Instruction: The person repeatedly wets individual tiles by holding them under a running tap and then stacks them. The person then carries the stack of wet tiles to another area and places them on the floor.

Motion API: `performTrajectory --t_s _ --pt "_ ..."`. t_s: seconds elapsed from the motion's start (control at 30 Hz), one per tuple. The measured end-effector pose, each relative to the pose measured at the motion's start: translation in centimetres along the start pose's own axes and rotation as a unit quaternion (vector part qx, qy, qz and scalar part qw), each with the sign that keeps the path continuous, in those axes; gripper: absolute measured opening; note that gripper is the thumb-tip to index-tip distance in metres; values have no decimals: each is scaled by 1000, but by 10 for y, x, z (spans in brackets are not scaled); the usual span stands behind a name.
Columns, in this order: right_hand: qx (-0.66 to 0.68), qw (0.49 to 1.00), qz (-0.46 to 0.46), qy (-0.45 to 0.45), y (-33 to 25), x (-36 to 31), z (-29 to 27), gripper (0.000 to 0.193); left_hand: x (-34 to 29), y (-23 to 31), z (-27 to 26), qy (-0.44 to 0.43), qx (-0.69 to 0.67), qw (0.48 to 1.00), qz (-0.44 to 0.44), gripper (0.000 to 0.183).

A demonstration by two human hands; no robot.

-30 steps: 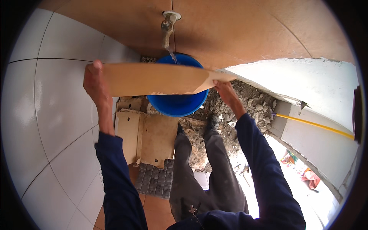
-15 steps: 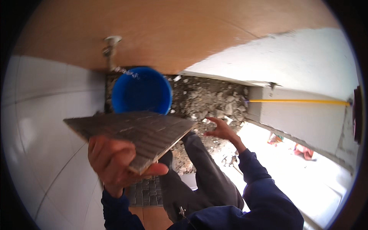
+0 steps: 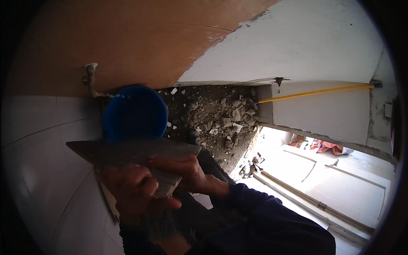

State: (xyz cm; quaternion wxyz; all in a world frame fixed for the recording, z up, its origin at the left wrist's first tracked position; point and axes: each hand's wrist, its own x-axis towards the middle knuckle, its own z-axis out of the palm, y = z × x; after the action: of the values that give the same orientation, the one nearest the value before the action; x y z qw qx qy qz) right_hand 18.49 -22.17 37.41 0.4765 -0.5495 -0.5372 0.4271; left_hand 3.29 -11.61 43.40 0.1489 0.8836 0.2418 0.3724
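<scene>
A flat square tile (image 3: 127, 149), dark grey with a ridged face, is held up tilted in front of me. My left hand (image 3: 131, 187) grips its near left edge, thumb beneath and fingers over the top. My right hand (image 3: 180, 170) lies on the tile's upper face near its right side, fingers stretched out flat and pointing left. Both hands are partly in shade, and the left one is a little blurred. Just beyond the tile stands a round blue tub (image 3: 136, 111), its near rim hidden by the tile.
A wall tap (image 3: 90, 78) runs water into the tub. Broken rubble (image 3: 221, 114) covers the ground to the right. A yellow pole (image 3: 314, 92) leans along the low white wall. White tiles (image 3: 42, 170) line the left wall. A bright doorway opens at lower right.
My right hand has come left from the open air onto the tile's face. My left hand keeps its grip. The view has shifted, showing more of the right side.
</scene>
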Motion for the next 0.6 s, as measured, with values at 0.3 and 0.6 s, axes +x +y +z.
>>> performTrajectory --t_s 0.3,0.6 --pt "241 934 260 -29 -39 -55 -27 64 -250 -20 93 198 -438 582 -655 64" --pt "286 854 434 -8 -60 -175 -102 113 -244 -17 168 261 -445 565 -644 64"
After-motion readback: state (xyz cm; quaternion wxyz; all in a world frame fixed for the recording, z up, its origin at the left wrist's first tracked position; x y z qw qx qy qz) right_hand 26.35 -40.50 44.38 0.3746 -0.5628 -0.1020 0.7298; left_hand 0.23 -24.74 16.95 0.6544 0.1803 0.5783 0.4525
